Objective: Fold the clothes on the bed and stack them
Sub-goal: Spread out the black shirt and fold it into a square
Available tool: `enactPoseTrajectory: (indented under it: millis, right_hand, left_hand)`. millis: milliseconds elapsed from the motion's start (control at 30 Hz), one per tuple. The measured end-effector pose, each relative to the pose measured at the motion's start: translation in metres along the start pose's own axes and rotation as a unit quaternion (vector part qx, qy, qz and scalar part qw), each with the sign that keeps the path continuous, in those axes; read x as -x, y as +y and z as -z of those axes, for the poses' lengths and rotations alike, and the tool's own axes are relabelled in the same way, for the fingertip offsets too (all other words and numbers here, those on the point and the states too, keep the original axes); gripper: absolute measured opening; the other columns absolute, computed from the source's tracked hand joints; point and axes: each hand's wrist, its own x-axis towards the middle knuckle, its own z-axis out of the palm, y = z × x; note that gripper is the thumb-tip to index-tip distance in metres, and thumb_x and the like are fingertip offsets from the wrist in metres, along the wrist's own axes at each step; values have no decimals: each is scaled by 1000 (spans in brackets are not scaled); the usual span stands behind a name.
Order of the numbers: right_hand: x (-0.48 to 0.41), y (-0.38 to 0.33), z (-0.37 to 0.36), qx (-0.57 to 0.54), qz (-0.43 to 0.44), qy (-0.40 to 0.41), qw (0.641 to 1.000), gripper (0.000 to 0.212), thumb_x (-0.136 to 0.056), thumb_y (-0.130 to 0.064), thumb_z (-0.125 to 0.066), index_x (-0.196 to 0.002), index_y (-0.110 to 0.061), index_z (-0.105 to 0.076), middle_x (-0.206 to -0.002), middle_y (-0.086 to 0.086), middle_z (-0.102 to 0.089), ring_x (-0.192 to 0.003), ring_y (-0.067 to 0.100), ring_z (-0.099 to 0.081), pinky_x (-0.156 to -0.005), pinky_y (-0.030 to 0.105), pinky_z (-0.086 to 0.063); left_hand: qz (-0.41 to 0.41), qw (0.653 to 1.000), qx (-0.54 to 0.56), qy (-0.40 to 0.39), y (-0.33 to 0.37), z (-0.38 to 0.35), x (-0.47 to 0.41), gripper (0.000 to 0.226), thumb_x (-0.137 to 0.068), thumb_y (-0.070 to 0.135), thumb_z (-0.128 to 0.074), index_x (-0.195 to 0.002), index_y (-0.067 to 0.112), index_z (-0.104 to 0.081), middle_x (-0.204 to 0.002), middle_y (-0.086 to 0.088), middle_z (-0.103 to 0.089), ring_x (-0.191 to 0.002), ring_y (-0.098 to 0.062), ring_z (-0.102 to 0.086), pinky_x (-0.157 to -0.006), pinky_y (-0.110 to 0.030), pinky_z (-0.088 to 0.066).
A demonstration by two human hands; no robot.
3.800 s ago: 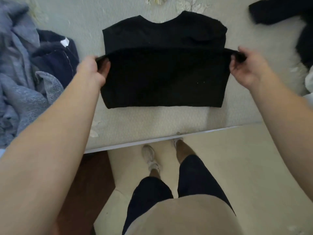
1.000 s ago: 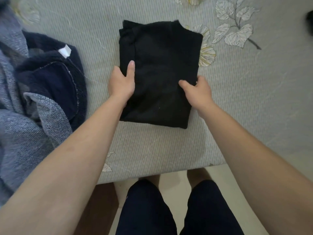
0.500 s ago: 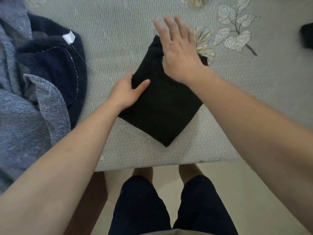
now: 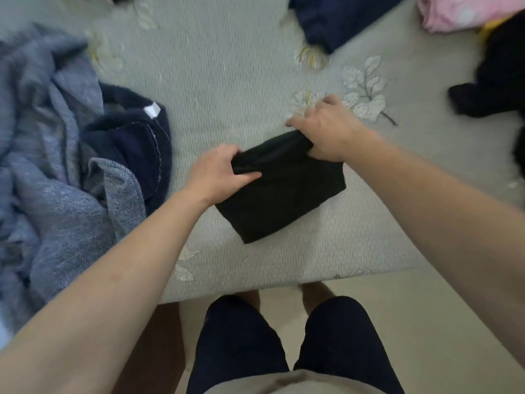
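Observation:
A black garment (image 4: 281, 194), folded into a small thick rectangle, lies skewed on the grey bed (image 4: 227, 86) near its front edge. My left hand (image 4: 218, 172) grips the garment's far left corner, thumb on top. At the far right corner my right hand (image 4: 326, 129) is closed on the fabric, and the far edge is lifted off the bed between the two hands.
A heap of grey-blue knitwear (image 4: 42, 166) and a dark navy garment with a white label (image 4: 130, 140) lie at the left. Further back are a navy garment (image 4: 335, 21), pink cloth (image 4: 460, 12) and a black garment (image 4: 494, 86) at the right. The bed's front edge runs just above my legs.
The garment went from a tall folded rectangle to a smaller, turned one. My right hand came down from hovering open over it to gripping its far right corner; both hands now lift the far edge.

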Motion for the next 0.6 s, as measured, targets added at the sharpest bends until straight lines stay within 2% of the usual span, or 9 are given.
enactPoseTrajectory:
  millis: [100,233,333,467,600]
  right_hand:
    - [60,15,34,-45,-71,47,995,70,-83,-39,-72,-144,-25,-41,-119,9,-65,-112,32,-59,-101,45,-39]
    - [157,37,76,-73,-178,107,975,50,-90,-44,-62,-135,-28,-50,-116,6,-66,-107,31,-60,-92,41,-41]
    - [232,56,115,-70,-238,150,957,48,-88,-41,-65,-133,-27,-54,-111,6,-67,-102,32,-61,-88,40,-43]
    - [342,88,155,-62,-327,232,914,48,-82,-39,-75,-124,-23,-61,-103,8,-66,-94,30,-60,-77,38,-48]
    - [469,120,152,-63,-394,305,865,39,-83,-36,-73,-115,-16,-67,-99,15,-60,-96,37,-57,-66,37,-39]
  left_hand:
    - [-103,992,-60,37,42,49,3,44,-78,55,-75,-106,22,-65,-98,1,-62,-90,-20,-58,-75,-38,-49]
    - [-224,966,-104,82,124,103,10,46,-78,50,-76,-110,19,-67,-96,-4,-59,-90,-27,-57,-71,-38,-48]
    - [-297,940,-132,103,203,136,22,45,-77,51,-75,-110,21,-66,-96,-3,-57,-92,-26,-56,-72,-36,-45]
    - [-372,905,-163,125,319,166,50,42,-79,55,-72,-110,27,-65,-96,5,-50,-94,-19,-52,-76,-33,-45]
    - [-457,865,-162,131,441,158,92,39,-78,54,-73,-106,28,-67,-95,3,-50,-93,-20,-50,-76,-36,-43]
